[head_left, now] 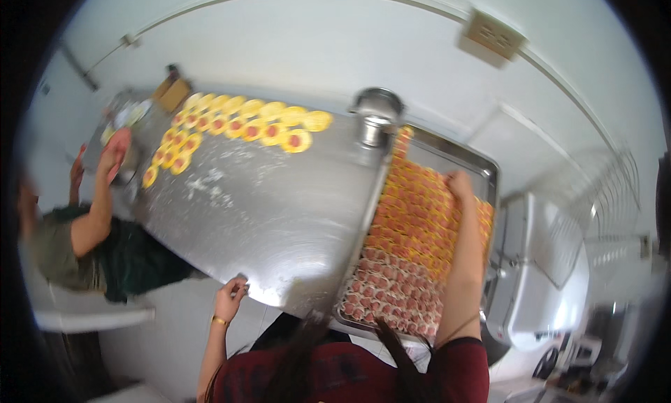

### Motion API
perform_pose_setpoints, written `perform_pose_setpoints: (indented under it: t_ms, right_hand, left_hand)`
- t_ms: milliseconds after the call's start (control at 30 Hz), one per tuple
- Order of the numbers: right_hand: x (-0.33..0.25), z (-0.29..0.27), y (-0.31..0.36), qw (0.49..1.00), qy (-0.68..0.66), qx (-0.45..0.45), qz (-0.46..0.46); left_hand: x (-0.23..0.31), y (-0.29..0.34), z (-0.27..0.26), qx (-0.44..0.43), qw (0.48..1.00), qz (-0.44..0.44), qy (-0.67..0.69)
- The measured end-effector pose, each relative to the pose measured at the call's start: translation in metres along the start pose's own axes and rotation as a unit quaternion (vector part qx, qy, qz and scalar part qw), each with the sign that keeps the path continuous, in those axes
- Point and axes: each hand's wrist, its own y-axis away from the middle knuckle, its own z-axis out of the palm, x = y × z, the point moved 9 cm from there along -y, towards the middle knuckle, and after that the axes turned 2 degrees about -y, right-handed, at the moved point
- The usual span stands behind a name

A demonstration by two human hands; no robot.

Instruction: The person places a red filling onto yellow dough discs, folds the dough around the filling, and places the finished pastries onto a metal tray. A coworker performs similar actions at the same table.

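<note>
My right hand (459, 185) reaches over the far right part of a metal tray (482, 162), its fingers closed and pointing down among the dumplings. Whatever it may hold is hidden. Rows of small open-topped dumplings (412, 211) with yellow wrappers and pinkish filling fill the tray's middle and far part. Nearer to me lie paler dumplings (391, 291) with white wrappers. My left hand (233, 296) is at the near edge of the steel table (279, 214), fingers curled in, with nothing visible in them. Round yellow wrappers (258, 113), many with a dab of pink filling, lie at the table's far left.
A co-worker (91, 228) stands at the left end, one hand holding a pink lump (120, 146). Steel pots (377, 116) stand behind the tray. White flour (210, 186) dusts the table. To the right are a white appliance (538, 263) and a wire rack (601, 179).
</note>
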Motion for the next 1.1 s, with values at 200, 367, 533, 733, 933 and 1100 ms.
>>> perform_pose_setpoints:
  t_ms: [200, 367, 533, 733, 933, 1100]
  right_hand:
    - [-0.045, -0.009, 0.057, 0.991, -0.078, 0.110, 0.005]
    - [-0.132, -0.023, 0.130, 0.962, -0.141, 0.207, -0.113]
    - [-0.233, 0.014, 0.215, 0.969, -0.141, 0.176, -0.099]
    - [-0.365, 0.103, 0.305, 0.983, -0.145, 0.098, -0.060]
    - [-0.454, 0.175, 0.350, 0.986, -0.153, 0.059, -0.006]
    - [-0.498, 0.187, 0.363, 0.981, -0.180, 0.073, -0.002]
  left_hand:
    - [-0.041, 0.022, -0.067, 0.038, 0.999, -0.018, -0.027]
    - [-0.110, -0.045, -0.140, 0.156, 0.986, -0.058, -0.032]
    - [-0.192, -0.177, -0.245, 0.300, 0.952, -0.062, -0.025]
    - [-0.272, -0.292, -0.353, 0.358, 0.917, -0.157, -0.075]
    - [-0.314, -0.354, -0.394, 0.373, 0.904, -0.203, -0.052]
    - [-0.345, -0.376, -0.375, 0.302, 0.914, -0.144, 0.228]
